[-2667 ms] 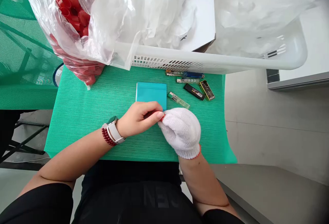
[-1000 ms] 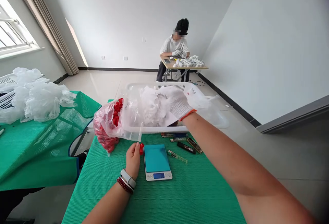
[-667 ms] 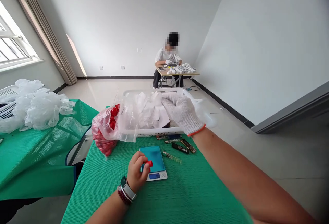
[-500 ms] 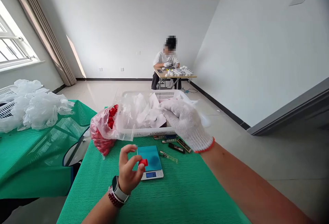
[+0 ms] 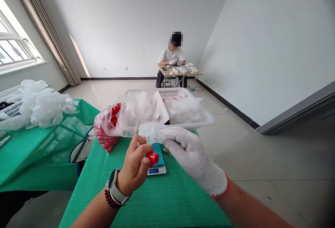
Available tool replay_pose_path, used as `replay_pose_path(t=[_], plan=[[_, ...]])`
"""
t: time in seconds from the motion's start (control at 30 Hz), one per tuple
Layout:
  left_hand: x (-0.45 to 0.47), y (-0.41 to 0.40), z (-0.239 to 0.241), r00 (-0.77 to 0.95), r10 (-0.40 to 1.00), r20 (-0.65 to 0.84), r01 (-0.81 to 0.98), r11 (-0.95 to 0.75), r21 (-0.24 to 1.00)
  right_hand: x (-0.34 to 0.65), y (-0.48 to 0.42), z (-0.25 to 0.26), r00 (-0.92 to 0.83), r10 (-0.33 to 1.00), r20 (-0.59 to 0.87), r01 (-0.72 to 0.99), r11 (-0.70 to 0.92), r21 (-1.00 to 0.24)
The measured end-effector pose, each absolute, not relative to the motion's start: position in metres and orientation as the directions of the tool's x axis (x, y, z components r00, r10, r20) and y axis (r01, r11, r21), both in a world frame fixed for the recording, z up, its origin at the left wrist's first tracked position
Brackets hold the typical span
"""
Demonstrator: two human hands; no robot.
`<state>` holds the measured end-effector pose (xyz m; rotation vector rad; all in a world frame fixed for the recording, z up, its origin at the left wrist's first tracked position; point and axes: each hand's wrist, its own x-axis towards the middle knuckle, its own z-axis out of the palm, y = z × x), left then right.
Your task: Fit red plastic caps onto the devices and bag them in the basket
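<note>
My left hand (image 5: 137, 165), bare with a watch at the wrist, is closed on a small red plastic cap (image 5: 153, 158) between thumb and forefinger. A thin pale stick-like piece (image 5: 136, 129) rises above its fingers; I cannot make out what it is. My right hand (image 5: 190, 147), in a white knit glove, pinches a clear plastic bag (image 5: 151, 131) that spreads left toward the left hand. Below them sits a digital scale (image 5: 157, 170) with a blue plate, partly covered by the hand and bag. Left of it, a pink-tinted bag (image 5: 104, 126) holds several red caps.
A white basket (image 5: 206, 120) of plastic bags and a white card box (image 5: 162, 107) stands behind the scale on the green cloth (image 5: 167, 203). More bags (image 5: 49, 105) lie on the left table. A person (image 5: 171, 57) works at a far table.
My right hand has come back from the basket toward me with a clear plastic bag. My left hand has closed more and lifted slightly, keeping the red cap.
</note>
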<state>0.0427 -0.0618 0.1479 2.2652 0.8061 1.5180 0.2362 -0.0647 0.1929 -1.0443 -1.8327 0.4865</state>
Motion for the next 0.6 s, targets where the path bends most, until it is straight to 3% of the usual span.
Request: replay_pose_path(t=[0.2, 0.6], plan=[[0.028, -0.061, 0.156, 0.288, 0.649, 0.704, 0.436, -0.743, 0.507, 0.251, -0.085, 0.181, -0.141, 0.906, 0.399, 0.39, 0.421, -0.819], [0.022, -0.065, 0.182, 0.514, 0.59, 0.623, 0.64, -0.747, 0.179, 0.256, -0.111, 0.18, -0.165, 0.932, 0.324, 0.265, 0.358, -0.895]])
